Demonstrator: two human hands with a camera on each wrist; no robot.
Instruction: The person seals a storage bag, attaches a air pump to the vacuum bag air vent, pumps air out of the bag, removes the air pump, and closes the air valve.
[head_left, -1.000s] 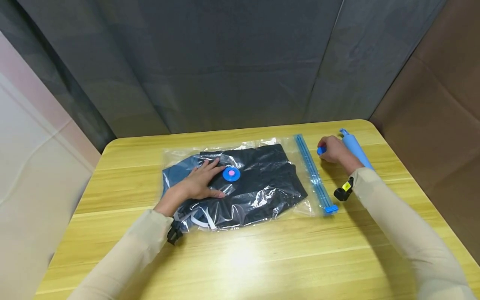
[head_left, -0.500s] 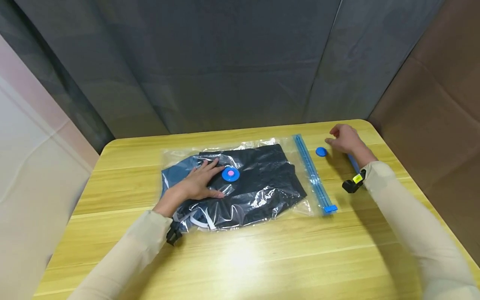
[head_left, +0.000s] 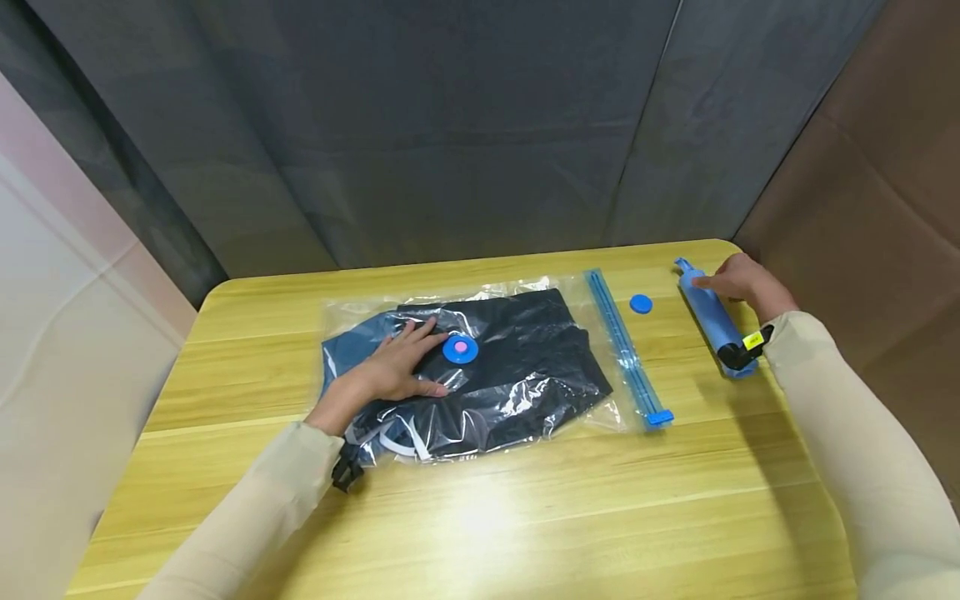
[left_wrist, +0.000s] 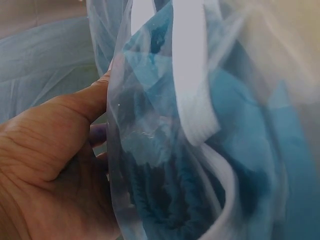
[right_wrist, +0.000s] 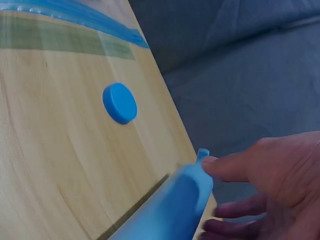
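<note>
From the head camera, the left hand (head_left: 393, 371) is laid flat, fingers straight, on the vacuum storage bag (head_left: 480, 367) beside its blue valve (head_left: 460, 348). The right hand (head_left: 738, 283) is seen touching the blue hand pump (head_left: 708, 317) on the wooden table (head_left: 525, 517), fingers loosely curved, not closed around it. A blue cap (head_left: 641, 303) is left between pump and zip strip (head_left: 626, 350).

In the left wrist view, the palm (left_wrist: 45, 165) is pressed against clear plastic (left_wrist: 165, 150) over dark clothing.

In the right wrist view, the pump's tip (right_wrist: 197, 172) is met by the thumb (right_wrist: 235, 167); the cap (right_wrist: 120, 103) is seen well apart.

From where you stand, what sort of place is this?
Probably a makeshift recording booth rather than a home: a small wooden table hemmed in by grey cloth and brown cardboard, with only a vacuum storage bag and hand pump on it.
</note>
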